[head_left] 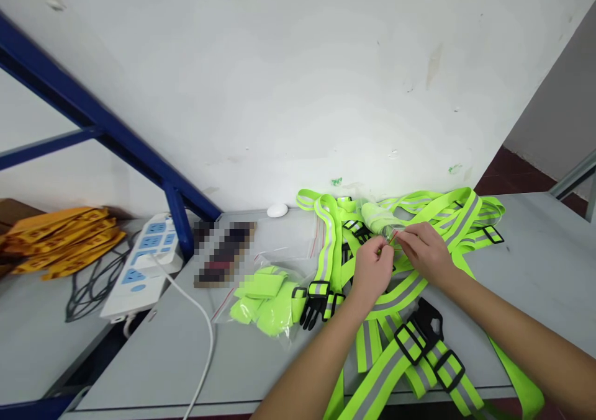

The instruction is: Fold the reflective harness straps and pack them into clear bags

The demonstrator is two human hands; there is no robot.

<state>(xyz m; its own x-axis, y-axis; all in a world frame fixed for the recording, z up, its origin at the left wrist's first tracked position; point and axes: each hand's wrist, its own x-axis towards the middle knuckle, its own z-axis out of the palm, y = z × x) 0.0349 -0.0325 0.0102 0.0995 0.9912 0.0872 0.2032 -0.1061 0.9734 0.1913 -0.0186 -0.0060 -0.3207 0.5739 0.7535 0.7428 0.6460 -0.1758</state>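
My left hand (374, 266) and my right hand (426, 251) meet near the middle of the shelf, each closed with fingertips pinched on the mouth of a clear plastic zip bag (378, 216). Folded neon-green strap shows inside that bag. Around and beneath my hands lies a heap of neon-green reflective straps (403, 296) with grey stripes. A black buckle (426, 321) and several black sliders are on them. Left of my left hand, a second bag (265, 302) holds folded green strap.
Flat empty zip bags (288, 237) lie by the wall, near a white oval object (277, 210). A power strip (144, 265) with a white cable (207, 321) is at left, beside a blue frame (107, 141) and yellow bundles (65, 240). A blurred-out item (225, 255) lies nearby.
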